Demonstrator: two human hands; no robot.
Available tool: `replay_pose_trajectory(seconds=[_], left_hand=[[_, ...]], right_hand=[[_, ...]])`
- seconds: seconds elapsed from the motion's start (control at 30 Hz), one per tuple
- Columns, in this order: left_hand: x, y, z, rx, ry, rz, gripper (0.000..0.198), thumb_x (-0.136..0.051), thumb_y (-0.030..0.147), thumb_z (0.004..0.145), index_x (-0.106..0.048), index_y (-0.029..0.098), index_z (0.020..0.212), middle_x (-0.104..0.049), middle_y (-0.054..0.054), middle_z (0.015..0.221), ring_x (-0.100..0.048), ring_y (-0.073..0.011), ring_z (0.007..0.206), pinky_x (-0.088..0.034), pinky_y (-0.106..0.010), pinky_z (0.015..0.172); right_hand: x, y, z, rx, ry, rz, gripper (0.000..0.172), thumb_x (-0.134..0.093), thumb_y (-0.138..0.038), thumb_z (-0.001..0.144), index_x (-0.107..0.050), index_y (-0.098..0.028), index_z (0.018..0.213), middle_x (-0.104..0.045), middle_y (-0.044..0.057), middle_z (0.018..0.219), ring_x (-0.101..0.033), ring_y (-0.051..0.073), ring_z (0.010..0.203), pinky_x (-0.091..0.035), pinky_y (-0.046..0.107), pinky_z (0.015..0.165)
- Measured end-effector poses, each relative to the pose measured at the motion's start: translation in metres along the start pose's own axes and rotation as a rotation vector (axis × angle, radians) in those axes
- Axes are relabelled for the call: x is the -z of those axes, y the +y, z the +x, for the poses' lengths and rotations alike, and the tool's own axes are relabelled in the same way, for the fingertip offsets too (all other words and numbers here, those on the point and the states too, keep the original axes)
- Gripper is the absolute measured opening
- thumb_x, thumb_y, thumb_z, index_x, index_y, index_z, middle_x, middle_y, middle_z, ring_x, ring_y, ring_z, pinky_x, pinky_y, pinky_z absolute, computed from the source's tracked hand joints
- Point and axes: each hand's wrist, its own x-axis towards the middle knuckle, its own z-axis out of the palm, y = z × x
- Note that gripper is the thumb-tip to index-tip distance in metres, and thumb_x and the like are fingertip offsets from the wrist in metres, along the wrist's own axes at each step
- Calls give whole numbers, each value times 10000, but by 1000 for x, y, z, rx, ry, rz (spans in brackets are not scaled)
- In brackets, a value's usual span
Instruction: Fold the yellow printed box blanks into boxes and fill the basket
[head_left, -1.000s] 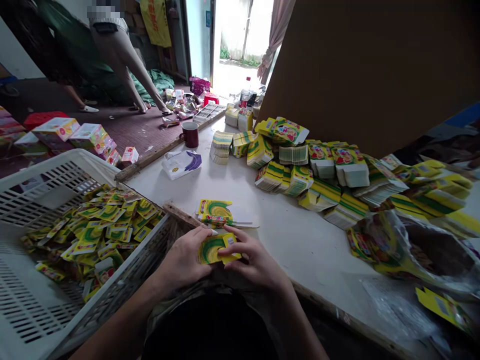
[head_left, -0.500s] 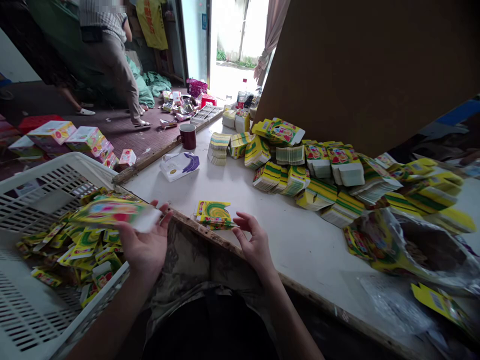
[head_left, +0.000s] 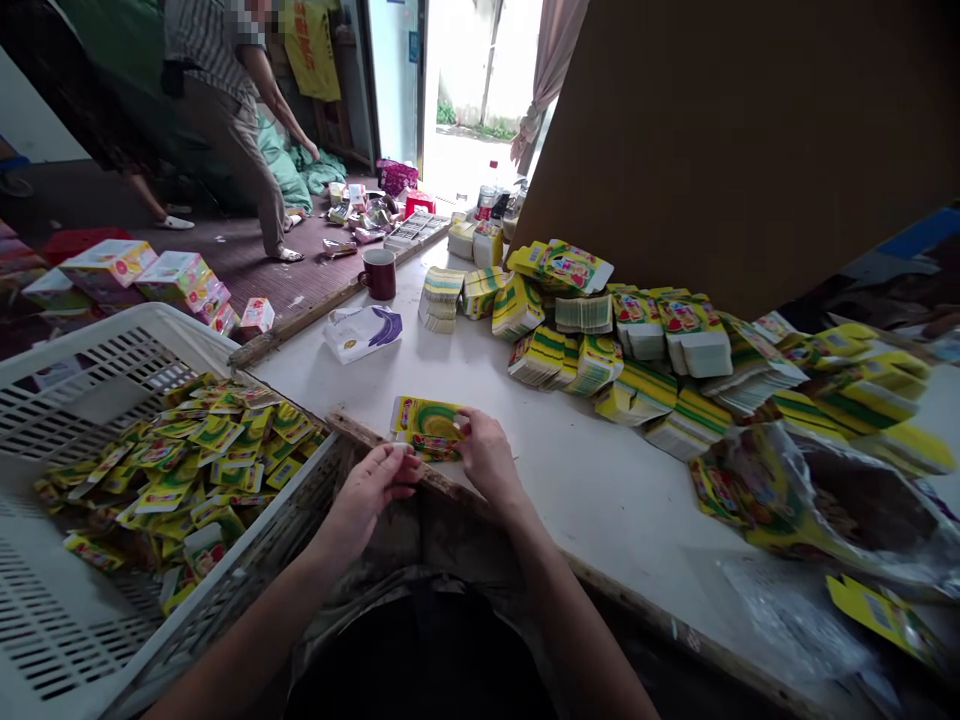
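Note:
A small flattened yellow-and-green printed carton (head_left: 427, 418) lies on the white table near its front edge, with a second carton layer showing along its near side. My right hand (head_left: 487, 455) has its thumb and fingers closed on the carton's right end. By the carton's near left corner is my left hand (head_left: 375, 485), thumb and fingertips brought together; a small whitish bit shows at them, too small to name. To the left, a white plastic basket (head_left: 217, 585) holds a heap of filled small yellow cartons (head_left: 202, 450).
Stacks of flat yellow cartons (head_left: 645, 385) run along the table's back right. An open foil-lined bag (head_left: 772, 480) stands at right, near clear plastic (head_left: 795, 610). A maroon mug (head_left: 379, 274) and a white-purple packet (head_left: 364, 332) sit behind. A person (head_left: 232, 120) bends beyond.
The carton in my left hand has gone, and that hand has moved right from over the basket to the table edge. My right hand has closed on the carton. The person behind has bent forward.

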Motion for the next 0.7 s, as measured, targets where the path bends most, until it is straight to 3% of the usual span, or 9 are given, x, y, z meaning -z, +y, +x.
replay_pose_trajectory(seconds=[0.1, 0.17, 0.3, 0.37, 0.53, 0.7], left_hand=[[-3, -5, -2, 99, -176, 126, 355, -703, 471, 796, -695, 140, 924, -713, -65, 847, -659, -155, 728, -521, -258, 669], [-6, -8, -3, 101, -217, 124, 405, -729, 489, 769, -687, 151, 988, -718, -73, 925, -676, -174, 793, -530, -278, 712], [-12, -14, -2, 20, -142, -57, 556, -783, 509, 702, -634, 173, 1119, -680, -106, 1161, -649, -262, 1066, -539, -350, 866], [-14, -15, -1, 15, -92, -151, 550, -775, 497, 719, -629, 185, 1148, -685, -97, 1175, -634, -268, 1105, -535, -355, 899], [-21, -13, -2, 5, -98, -310, 437, -690, 465, 813, -655, 164, 1129, -726, -88, 1050, -674, -266, 1017, -554, -364, 875], [-35, -1, -9, -132, -10, -471, 406, -754, 492, 706, -687, 161, 933, -712, -55, 847, -687, -241, 818, -580, -356, 755]], right_hand=[[5, -5, -7, -25, 44, 65, 452, -516, -58, 787, -470, -184, 1218, -604, 24, 850, -591, 201, 792, -492, 342, 771], [9, -12, -16, -39, 69, 113, 455, -500, -80, 817, -401, -195, 1247, -575, 0, 830, -593, 174, 740, -501, 302, 712], [12, -26, -38, -80, 45, 292, 457, -537, -108, 819, -399, -224, 1239, -554, -11, 847, -596, 148, 713, -502, 270, 664], [11, -32, -49, -123, -12, 424, 446, -566, -113, 801, -429, -231, 1209, -550, -16, 840, -589, 143, 711, -496, 265, 651], [8, -38, -68, -269, -234, 734, 482, -647, -128, 733, -457, -241, 1161, -539, -45, 789, -559, 128, 684, -462, 250, 614], [1, -54, -71, -292, -227, 938, 461, -682, -169, 712, -461, -240, 1111, -568, -34, 818, -547, 123, 680, -431, 252, 621]])
